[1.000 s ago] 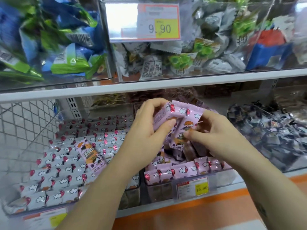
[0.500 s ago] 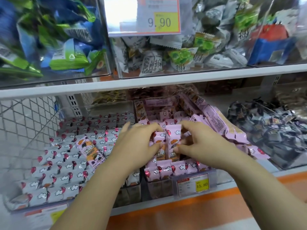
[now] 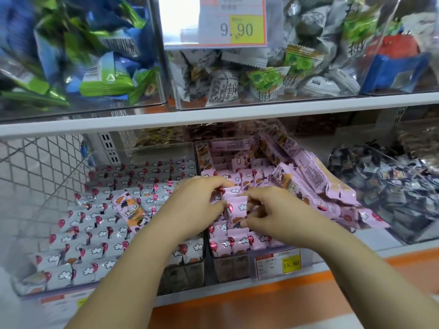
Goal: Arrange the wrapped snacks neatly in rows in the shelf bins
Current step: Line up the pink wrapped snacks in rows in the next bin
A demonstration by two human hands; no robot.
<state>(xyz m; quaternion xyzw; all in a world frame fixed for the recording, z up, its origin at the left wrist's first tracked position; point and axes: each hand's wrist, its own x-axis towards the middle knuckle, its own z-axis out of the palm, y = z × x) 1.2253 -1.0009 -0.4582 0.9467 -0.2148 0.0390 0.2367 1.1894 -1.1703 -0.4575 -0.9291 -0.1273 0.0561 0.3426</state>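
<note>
A lower shelf (image 3: 403,251) in a shop carries clear bins of wrapped snacks, seen from above. Two bare hands meet over the middle bin (image 3: 228,269), close to the shelf's front edge.

The left hand (image 3: 197,205) enters from the lower left. Its fingers curl down over the top of one pink snack (image 3: 237,210) and its thumb lies against the packet's left side. The right hand (image 3: 280,214) enters from the lower right and pinches the right side of the same packet between its thumb and bent fingertips. The packet stands upright between the two hands, held by both. It is just above the front rows (image 3: 232,242) of matching pink packets, which stand on edge side by side, printed with red balloons and white clouds. Whether it touches the row beneath cannot be made out.

Behind the right hand, loose pink packets (image 3: 316,179) lie heaped and tilted along the bin's right side, some spilling over it.

In the left bin (image 3: 164,150), silver-white snacks (image 3: 90,233) with the same balloon print lie in even rows. One stray pink packet (image 3: 130,210) lies flat on top of them, just left of the left hand's wrist. The bin towards the shelf's right edge holds a jumble of dark-wrapped sweets (image 3: 384,186).

A yellow price label (image 3: 291,263) reading 15.80 sits on the front of the middle bin. On the shelf above, bins hold green, blue and grey packets behind a 9.90 label (image 3: 237,29).
</note>
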